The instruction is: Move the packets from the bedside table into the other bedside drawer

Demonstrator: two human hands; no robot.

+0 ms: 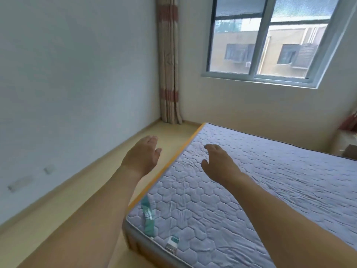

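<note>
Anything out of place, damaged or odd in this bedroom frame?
Nothing looks damaged or spilled. The bare quilted grey mattress has no bedding and keeps its green label strip. Both the left hand and right hand are empty; no packets show.

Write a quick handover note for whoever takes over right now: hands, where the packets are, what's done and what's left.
Left hand: open, holding nothing, over the pale floor.
Right hand: open, holding nothing, over the grey quilted mattress.
Packets: none in view. A pale bedside table shows partly at the far right edge; its contents cannot be made out.
Done: nothing that shows here.
Left: find the packets and move them into the other bedside drawer.
</note>
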